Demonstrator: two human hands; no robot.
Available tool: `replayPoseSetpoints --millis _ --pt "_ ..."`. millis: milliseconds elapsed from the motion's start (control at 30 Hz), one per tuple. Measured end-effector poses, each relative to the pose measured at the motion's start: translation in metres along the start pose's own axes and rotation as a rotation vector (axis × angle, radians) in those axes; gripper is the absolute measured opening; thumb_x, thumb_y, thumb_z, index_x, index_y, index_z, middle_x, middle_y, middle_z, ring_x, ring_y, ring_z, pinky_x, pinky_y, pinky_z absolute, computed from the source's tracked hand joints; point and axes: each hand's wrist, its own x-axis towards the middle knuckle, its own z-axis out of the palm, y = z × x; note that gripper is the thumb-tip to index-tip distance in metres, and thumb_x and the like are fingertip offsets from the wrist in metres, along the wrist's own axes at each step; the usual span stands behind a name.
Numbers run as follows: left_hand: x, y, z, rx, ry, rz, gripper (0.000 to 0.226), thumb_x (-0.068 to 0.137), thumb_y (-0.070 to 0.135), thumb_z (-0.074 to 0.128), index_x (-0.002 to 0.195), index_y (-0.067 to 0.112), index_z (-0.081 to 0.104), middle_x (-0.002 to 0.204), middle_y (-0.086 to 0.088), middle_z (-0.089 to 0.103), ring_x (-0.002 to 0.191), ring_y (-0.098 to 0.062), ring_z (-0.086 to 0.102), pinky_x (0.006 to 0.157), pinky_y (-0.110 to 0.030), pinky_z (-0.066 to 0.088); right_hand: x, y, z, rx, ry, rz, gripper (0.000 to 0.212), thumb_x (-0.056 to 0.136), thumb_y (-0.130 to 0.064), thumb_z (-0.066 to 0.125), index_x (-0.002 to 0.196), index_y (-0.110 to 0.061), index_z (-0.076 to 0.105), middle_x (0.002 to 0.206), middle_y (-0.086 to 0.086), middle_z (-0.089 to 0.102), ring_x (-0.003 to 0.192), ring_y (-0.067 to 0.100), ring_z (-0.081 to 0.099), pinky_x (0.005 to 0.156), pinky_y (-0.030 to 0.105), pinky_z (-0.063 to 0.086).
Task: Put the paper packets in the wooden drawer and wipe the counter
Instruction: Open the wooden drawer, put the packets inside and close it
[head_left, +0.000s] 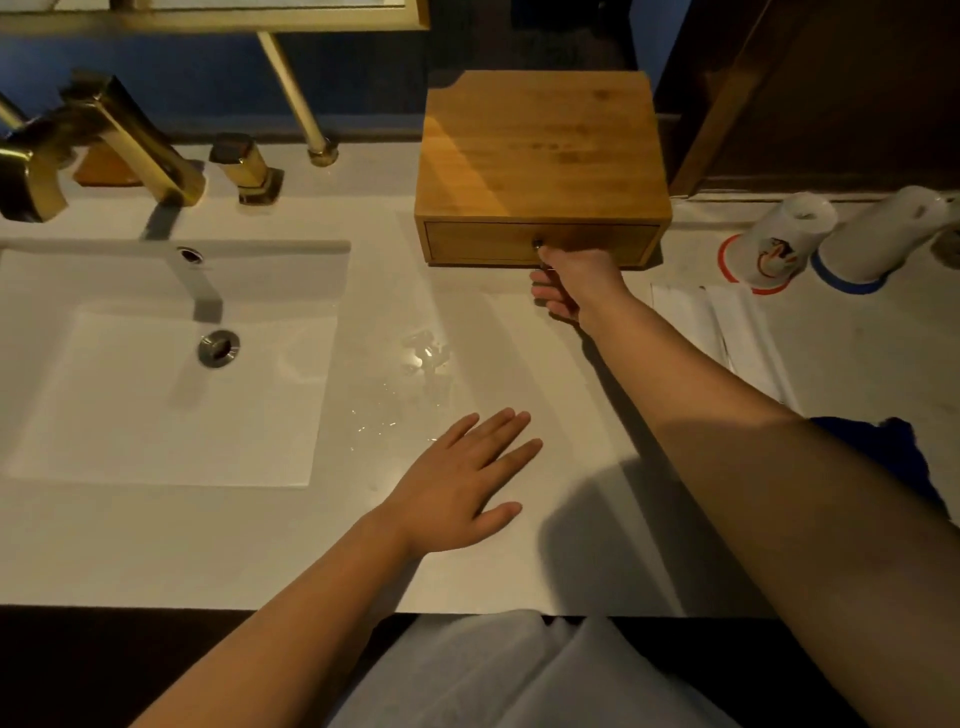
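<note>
Right hand: the right hand (576, 278) reaches forward to the front of the wooden drawer (540, 241); its fingers (545, 291) are curled closed around the small dark knob (537, 244) at the middle of the drawer front.
Left hand: the left hand (462, 483) lies palm down over the tabletop (467, 561), fingers spread open and holding nothing.
Wooden drawer: it sits closed, flush in its wooden box (540, 150), which stands on the tabletop at the back, right of the sink (171, 364).
Paper packets: the white paper packets (727, 332) lie flat on the tabletop to the right of the right forearm, in front of the cups and well apart from the drawer.
Cups: two upturned cups stand right of the box, one with a red rim (779, 244), one with a blue rim (878, 239).
Water: a small puddle and droplets (421, 358) glisten on the tabletop between the sink and the right hand.
Cloth: a dark blue cloth (883, 447) shows at the right, partly hidden behind the right forearm.
Faucet: a gold faucet (124, 140) stands behind the sink.
</note>
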Motion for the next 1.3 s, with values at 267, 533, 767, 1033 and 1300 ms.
replayPoseSetpoints --millis 267,533,767,1033,1300 --pt "0.001 -0.001 0.001 0.019 0.032 0.000 0.061 0.092 0.052 0.035 0.146 0.026 0.025 0.155 -0.003 0.022 0.144 -0.020 0.015 0.115 -0.038 0.013 0.005 -0.013 0.014 0.047 0.041 0.082 0.026 0.089 -0.025 0.058 0.104 -0.005 0.065 0.074 -0.002 0.066 0.051 0.004 0.054 0.047 0.016 0.039" --pt "0.002 -0.003 0.004 0.020 0.035 0.010 0.061 0.091 0.052 0.036 0.146 0.026 0.026 0.154 -0.003 0.024 0.143 -0.019 0.015 0.115 -0.041 0.018 0.010 -0.005 0.017 0.093 0.059 0.073 0.016 0.090 -0.027 0.056 0.090 -0.013 0.064 0.078 -0.002 0.066 0.060 0.007 0.054 0.053 0.019 0.041" --pt "0.046 -0.030 -0.076 0.014 0.282 0.105 0.058 0.091 0.046 0.040 0.142 0.018 0.033 0.152 -0.012 0.029 0.142 -0.025 0.021 0.112 -0.045 0.022 0.015 -0.002 0.017 0.126 0.029 0.055 0.014 0.090 -0.025 0.055 0.089 -0.013 0.061 0.070 -0.001 0.061 0.051 0.007 0.050 0.045 0.020 0.037" --pt "0.163 -0.118 -0.161 0.282 0.183 -0.182 0.059 0.095 0.052 0.021 0.148 0.029 0.009 0.159 -0.009 0.000 0.145 -0.027 -0.001 0.116 -0.049 0.004 0.024 0.004 0.014 0.056 0.037 0.065 0.023 0.088 -0.032 0.057 0.097 -0.014 0.068 0.078 -0.002 0.067 0.064 0.009 0.056 0.058 0.023 0.043" --pt "0.178 -0.139 -0.144 0.198 0.130 -0.235 0.056 0.096 0.051 0.019 0.147 0.031 0.011 0.158 -0.007 0.008 0.145 -0.026 0.006 0.115 -0.046 0.009 0.024 0.006 0.016 0.089 0.050 0.048 0.026 0.088 -0.033 0.058 0.103 -0.014 0.067 0.083 -0.004 0.068 0.070 0.009 0.060 0.055 0.021 0.044"
